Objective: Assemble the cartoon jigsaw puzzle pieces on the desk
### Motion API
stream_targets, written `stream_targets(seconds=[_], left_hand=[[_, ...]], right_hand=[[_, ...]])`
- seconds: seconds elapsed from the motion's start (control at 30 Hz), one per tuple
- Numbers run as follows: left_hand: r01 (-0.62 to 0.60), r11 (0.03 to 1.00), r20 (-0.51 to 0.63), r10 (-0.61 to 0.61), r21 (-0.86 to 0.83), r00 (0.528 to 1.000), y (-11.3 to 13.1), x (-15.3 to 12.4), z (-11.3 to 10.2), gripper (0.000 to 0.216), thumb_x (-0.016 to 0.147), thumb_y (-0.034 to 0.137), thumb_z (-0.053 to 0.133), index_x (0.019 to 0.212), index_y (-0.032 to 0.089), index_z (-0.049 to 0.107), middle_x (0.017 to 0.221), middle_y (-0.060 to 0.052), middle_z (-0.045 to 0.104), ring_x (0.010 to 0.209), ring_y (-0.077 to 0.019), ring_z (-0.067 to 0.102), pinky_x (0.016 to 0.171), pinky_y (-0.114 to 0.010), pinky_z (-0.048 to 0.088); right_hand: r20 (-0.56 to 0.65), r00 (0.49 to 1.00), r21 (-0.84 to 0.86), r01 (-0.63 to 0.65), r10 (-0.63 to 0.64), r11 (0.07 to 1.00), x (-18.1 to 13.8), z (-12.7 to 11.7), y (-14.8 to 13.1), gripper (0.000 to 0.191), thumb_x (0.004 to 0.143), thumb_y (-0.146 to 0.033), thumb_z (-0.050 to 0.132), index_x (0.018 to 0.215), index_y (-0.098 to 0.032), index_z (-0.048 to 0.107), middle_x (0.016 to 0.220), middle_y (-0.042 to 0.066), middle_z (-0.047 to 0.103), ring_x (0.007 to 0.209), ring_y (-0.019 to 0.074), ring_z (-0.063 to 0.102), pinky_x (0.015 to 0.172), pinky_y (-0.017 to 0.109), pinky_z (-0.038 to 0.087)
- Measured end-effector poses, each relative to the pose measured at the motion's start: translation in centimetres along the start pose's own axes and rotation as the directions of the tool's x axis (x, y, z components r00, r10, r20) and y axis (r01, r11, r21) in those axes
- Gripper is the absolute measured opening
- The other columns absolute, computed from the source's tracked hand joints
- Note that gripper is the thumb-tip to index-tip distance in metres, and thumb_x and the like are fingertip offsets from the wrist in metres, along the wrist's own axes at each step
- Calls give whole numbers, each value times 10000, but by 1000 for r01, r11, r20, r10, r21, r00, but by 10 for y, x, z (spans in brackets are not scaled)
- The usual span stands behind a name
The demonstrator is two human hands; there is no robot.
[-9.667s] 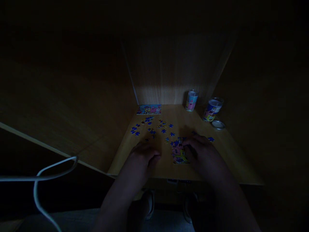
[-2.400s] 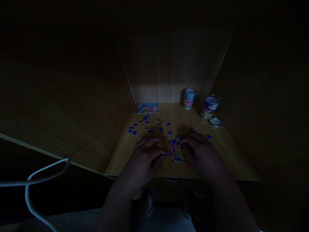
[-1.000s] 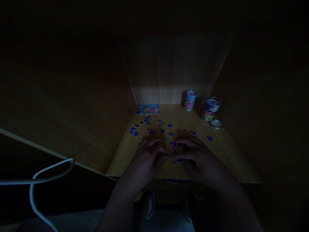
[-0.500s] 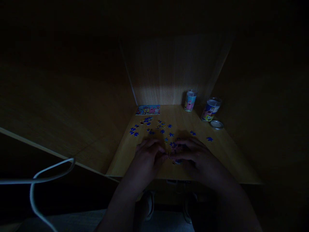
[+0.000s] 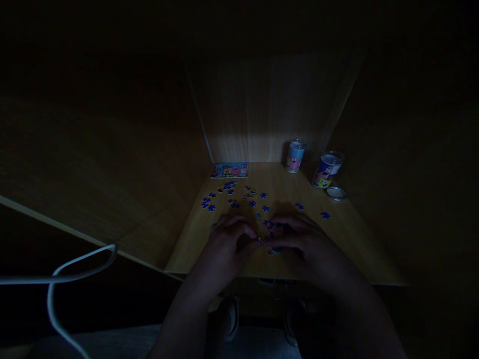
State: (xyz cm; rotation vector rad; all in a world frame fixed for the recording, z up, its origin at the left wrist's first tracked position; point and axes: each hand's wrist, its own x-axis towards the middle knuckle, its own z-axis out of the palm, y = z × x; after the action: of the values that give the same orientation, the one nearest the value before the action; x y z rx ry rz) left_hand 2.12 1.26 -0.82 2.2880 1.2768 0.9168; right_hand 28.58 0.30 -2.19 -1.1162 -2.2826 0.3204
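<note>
The scene is very dark. My left hand (image 5: 228, 244) and my right hand (image 5: 299, 242) lie close together on a small wooden table (image 5: 352, 234), fingertips meeting over a partly joined puzzle patch (image 5: 270, 230) that they mostly hide. The fingers of both hands are curled and pressed toward it; what each pinches is too dim to name. Loose blue puzzle pieces (image 5: 234, 194) lie scattered beyond my left hand. Two more single pieces (image 5: 325, 215) lie to the right.
A printed picture card (image 5: 229, 170) lies at the table's back left. Two printed tins (image 5: 295, 156) (image 5: 327, 169) stand at the back right, with a round lid (image 5: 336, 193) beside them. Wooden panels wall in the table. A white cable (image 5: 60, 279) loops at lower left.
Over ten seconds both hands have closed in from either side of the joined patch until their fingertips meet over it. In the last half second they hardly moved.
</note>
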Motion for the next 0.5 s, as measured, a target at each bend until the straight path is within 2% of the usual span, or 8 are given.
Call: stream_targets(seconds=[0.17, 0.33, 0.5], left_hand=[[70, 994, -35, -68, 85, 997, -4, 0, -5, 147, 972, 148, 858, 930, 255, 765, 1088, -31, 789, 1090, -288, 731, 983, -481, 558], [167, 948, -169, -124, 270, 978, -16, -3, -13, 17, 1019, 230, 796, 1019, 246, 789, 1158, -81, 802, 1136, -336, 728, 1041, -540, 580], [226, 869, -286, -103, 440, 953, -29, -7, -25, 173, 1102, 291, 635, 1174, 205, 767, 1251, -154, 801, 1165, -375, 726, 1060, -575, 608]], right_hand=[[-4, 1000, 3, -4, 4, 1000, -1, 1, 1, 559, 974, -51, 690, 1282, -487, 856, 1520, -10, 732, 1432, 264, 658, 1216, 583, 569], [-32, 999, 13, 23, -23, 1000, -1, 3, 3, 556, 950, -43, 694, 1280, -459, 862, 1516, 11, 738, 1414, 280, 674, 1200, 587, 582], [-27, 1000, 22, 11, -10, 1000, -1, 2, 3, 584, 937, -28, 681, 1282, -464, 859, 1506, 6, 743, 1438, 290, 664, 1210, 603, 579]])
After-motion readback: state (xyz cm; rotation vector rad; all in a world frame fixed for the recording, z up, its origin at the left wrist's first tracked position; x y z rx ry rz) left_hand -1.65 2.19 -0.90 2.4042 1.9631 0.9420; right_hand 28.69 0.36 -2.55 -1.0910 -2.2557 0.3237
